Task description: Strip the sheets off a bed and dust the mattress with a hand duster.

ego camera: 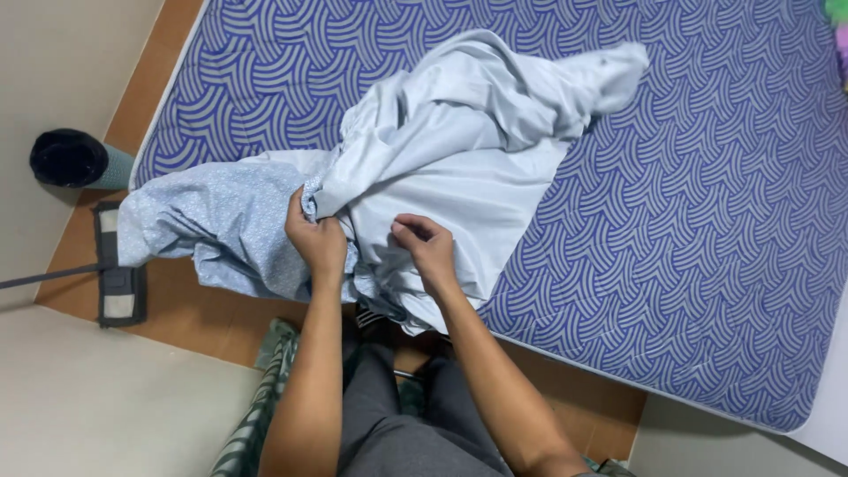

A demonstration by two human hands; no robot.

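A pale grey-white garment [477, 132] lies crumpled on a mattress [707, 221] covered in a blue wave pattern. Under its left part lies a light blue speckled cloth [212, 221] that hangs over the mattress edge. My left hand [316, 237] is closed on a bunched fold where the pale garment meets the blue cloth. My right hand [428, 247] pinches the pale garment's fabric near the mattress's front edge, fingers curled. Both forearms reach up from the bottom of the view.
A flat mop [119, 265] with a long handle lies on the wooden frame at left. A black-topped round bin [71, 159] stands beside it. Striped green cloth [265, 397] lies by my grey-trousered legs. A bright object [837, 22] shows at the top right corner.
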